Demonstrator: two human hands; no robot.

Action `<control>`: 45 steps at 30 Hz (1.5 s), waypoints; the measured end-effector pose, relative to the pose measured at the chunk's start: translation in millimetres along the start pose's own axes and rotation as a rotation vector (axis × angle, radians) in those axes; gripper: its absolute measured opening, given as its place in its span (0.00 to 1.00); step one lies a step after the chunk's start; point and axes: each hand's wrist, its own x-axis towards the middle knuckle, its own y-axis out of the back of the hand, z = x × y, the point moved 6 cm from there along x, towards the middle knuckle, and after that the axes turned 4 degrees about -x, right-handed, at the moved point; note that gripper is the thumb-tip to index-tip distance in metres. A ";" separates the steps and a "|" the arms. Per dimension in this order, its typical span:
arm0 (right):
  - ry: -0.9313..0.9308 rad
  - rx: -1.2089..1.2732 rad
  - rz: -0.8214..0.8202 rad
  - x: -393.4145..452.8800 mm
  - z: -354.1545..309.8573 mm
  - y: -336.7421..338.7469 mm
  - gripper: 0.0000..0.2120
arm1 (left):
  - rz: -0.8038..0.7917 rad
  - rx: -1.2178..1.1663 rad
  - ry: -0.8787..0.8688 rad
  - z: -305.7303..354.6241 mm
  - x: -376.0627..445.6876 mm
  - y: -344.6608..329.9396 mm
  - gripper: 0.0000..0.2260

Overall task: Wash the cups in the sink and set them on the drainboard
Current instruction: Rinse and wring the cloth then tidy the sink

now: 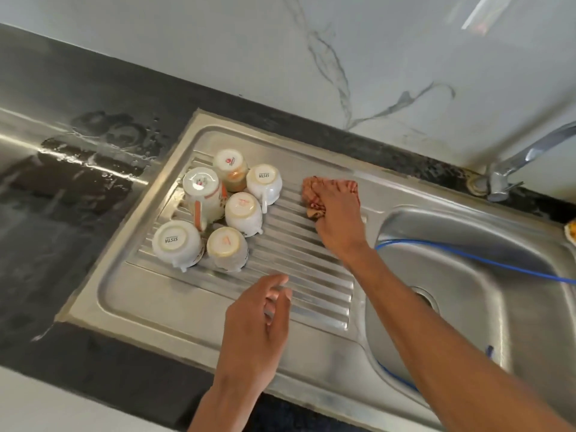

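1. Six cups (218, 210) stood upside down in a tight cluster on the ribbed drainboard (311, 294), at about ten o'clock from its centre, several touching one another. By that showing the washing looked finished; the step in hand seemed to be wiping down.
2. The right hand (338, 219) was closed on a reddish cloth (314, 198), pressed to the ribs at two o'clock of the cluster, just beside the nearest cup but apart from it.
3. The left hand (258, 322) hovered over the drainboard's near part at six o'clock of the cups, fingers loosely curled, holding nothing.
4. The sink basin (461, 307) at three o'clock showed no cups, only a blue hose (467, 258).
5. The next move probably called for short strokes along the ribs, away from the cups.
6. Open room lay toward the basin and the near rim; the cups stood well in from the drainboard's raised far lip, near the wet counter (78, 182).
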 end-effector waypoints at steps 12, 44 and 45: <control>0.528 0.239 -0.201 -189.8 -0.7 15.0 0.24 | -0.026 0.368 -0.304 0.9 -43.2 -47.5 0.23; 1.083 0.206 -0.491 -153.9 -173.9 -14.5 0.15 | 0.126 0.661 -0.005 -28.6 -61.0 67.8 0.17; 1.072 0.226 -0.484 -164.2 -157.3 -10.2 0.15 | 0.103 0.683 -0.007 -22.1 -68.7 52.1 0.17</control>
